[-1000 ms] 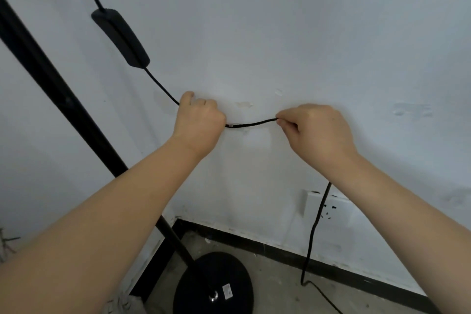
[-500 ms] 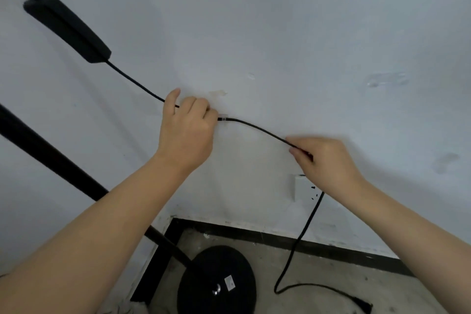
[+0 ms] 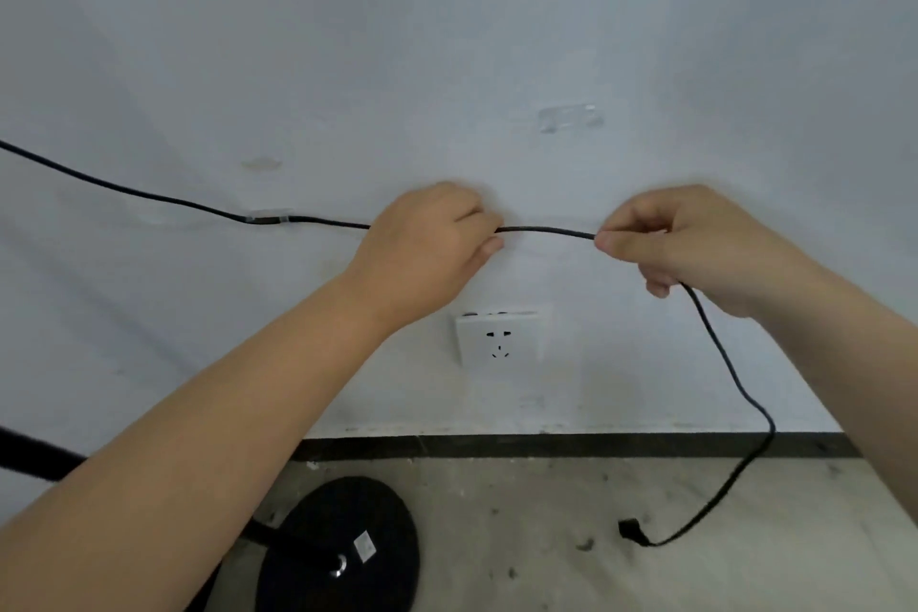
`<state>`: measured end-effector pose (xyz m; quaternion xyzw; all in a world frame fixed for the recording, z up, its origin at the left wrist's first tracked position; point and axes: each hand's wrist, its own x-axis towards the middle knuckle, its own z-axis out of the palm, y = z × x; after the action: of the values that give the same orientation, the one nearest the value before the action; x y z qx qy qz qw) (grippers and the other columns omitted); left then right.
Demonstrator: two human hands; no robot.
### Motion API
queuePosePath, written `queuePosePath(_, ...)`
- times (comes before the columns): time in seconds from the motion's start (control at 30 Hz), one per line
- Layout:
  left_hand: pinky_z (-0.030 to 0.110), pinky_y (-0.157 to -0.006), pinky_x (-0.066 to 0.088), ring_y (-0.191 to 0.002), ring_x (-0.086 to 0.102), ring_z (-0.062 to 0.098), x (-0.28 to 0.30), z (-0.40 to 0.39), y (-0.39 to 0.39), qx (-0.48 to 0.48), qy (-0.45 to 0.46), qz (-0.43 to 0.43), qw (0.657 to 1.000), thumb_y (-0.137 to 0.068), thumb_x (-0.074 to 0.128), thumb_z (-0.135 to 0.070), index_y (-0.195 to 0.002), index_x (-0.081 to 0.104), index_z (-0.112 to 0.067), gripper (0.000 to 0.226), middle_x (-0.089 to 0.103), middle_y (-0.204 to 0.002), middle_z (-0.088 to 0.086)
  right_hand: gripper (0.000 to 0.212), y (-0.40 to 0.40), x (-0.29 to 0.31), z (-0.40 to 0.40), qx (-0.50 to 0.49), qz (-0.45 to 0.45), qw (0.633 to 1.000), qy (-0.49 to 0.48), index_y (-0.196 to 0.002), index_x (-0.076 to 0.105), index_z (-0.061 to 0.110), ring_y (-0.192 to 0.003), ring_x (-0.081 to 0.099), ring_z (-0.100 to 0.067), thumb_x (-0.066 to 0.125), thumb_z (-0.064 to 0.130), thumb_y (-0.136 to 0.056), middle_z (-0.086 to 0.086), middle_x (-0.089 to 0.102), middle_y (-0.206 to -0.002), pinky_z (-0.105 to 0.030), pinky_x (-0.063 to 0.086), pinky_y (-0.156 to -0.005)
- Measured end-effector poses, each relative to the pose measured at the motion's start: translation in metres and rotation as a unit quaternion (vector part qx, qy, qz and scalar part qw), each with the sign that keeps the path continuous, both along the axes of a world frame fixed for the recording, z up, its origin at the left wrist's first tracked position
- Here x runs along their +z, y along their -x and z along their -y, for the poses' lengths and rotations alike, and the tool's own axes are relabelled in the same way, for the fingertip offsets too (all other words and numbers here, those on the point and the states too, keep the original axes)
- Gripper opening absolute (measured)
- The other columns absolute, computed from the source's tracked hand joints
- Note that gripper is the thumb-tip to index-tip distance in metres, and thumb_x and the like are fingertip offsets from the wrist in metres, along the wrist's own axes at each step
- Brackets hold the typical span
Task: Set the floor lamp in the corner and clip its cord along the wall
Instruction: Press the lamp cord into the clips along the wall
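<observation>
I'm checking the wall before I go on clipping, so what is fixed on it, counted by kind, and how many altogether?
Clear clips: 2, one holding the cord, one bare
Wall sockets: 1
Total: 3
Both hands, left hand and right hand, pinch the cord between the clips.
</observation>
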<state>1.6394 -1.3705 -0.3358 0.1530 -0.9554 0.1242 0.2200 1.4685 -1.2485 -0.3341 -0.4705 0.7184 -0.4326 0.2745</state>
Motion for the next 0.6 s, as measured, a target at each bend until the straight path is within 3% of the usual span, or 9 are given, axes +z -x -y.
queuePosePath(0.07,0.035,-0.059,0.053,-0.053,0.063,0.029,0.001,0.000,0.007,-0.001,0.029,-0.064,0.998,-0.079,0.058,-0.010,-0.077,0.073,0.002,0.019,0.065,-0.059,0.018,0.024,0.000,0.008,-0.001,-0.012,-0.077,0.996,0.052,-0.058,0.059,0.024,-0.031,0.045,0.003,0.062,0.016,-0.080,0.026,0.053,-0.035,-0.003,0.033,-0.035)
queuePosePath(0.13,0.034,-0.065,0.053,-0.050,0.062,0.024,0.006,-0.004,0.011,0.042,0.072,-0.067,0.994,-0.077,0.055,-0.013,-0.069,0.074,-0.005,0.022,0.065,-0.055,0.011,0.016,-0.002,0.015,0.000,-0.030,-0.140,0.986,0.081,-0.064,0.063,0.019,-0.039,0.048,0.012,0.062,0.015,-0.079,0.023,0.054,-0.034,0.001,0.035,-0.041)
queuePosePath(0.2,0.028,-0.059,0.054,-0.044,0.061,0.022,0.010,-0.006,0.014,0.081,0.109,-0.046,0.990,-0.071,0.061,-0.012,-0.059,0.072,-0.008,0.017,0.063,-0.049,0.006,0.009,-0.004,0.024,0.002,-0.056,-0.176,0.977,0.111,-0.069,0.066,0.016,-0.045,0.047,0.019,0.064,0.015,-0.078,0.016,0.051,-0.038,0.006,0.034,-0.048)
queuePosePath(0.27,0.023,-0.046,0.050,-0.035,0.057,0.024,0.016,-0.010,0.016,0.106,0.084,-0.047,0.990,-0.065,0.065,-0.012,-0.053,0.069,-0.005,0.014,0.060,-0.042,0.009,0.011,-0.006,0.035,0.003,-0.068,-0.213,0.964,0.141,-0.066,0.063,0.019,-0.049,0.047,0.021,0.065,0.017,-0.076,0.019,0.050,-0.053,0.008,0.033,-0.053)
queuePosePath(0.37,0.022,-0.034,0.044,-0.029,0.054,0.026,0.030,-0.013,0.018,0.130,0.034,-0.084,0.987,-0.063,0.066,-0.010,-0.052,0.064,-0.001,0.014,0.060,-0.038,0.014,0.005,-0.007,0.057,0.008,-0.074,-0.266,0.947,0.161,-0.071,0.066,0.017,-0.051,0.051,0.008,0.065,0.016,-0.076,0.020,0.047,-0.055,0.006,0.032,-0.057)
queuePosePath(0.47,0.020,-0.033,0.042,-0.027,0.054,0.026,0.035,-0.016,0.023,0.127,0.048,-0.073,0.988,-0.061,0.070,-0.005,-0.052,0.062,-0.001,0.012,0.060,-0.038,0.015,0.008,-0.002,0.071,0.014,-0.060,-0.286,0.944,0.155,-0.073,0.066,0.018,-0.049,0.052,0.011,0.063,0.011,-0.076,0.018,0.048,-0.055,0.005,0.033,-0.053)
queuePosePath(0.6,0.016,-0.034,0.040,-0.026,0.051,0.025,0.037,-0.015,0.027,0.110,0.084,-0.064,0.988,-0.051,0.083,0.005,-0.050,0.061,-0.001,0.023,0.057,-0.037,0.014,0.008,0.000,0.069,0.013,-0.063,-0.331,0.929,0.155,-0.077,0.067,0.015,-0.057,0.048,-0.007,0.060,0.013,-0.078,0.003,0.057,-0.067,-0.012,0.034,-0.054)
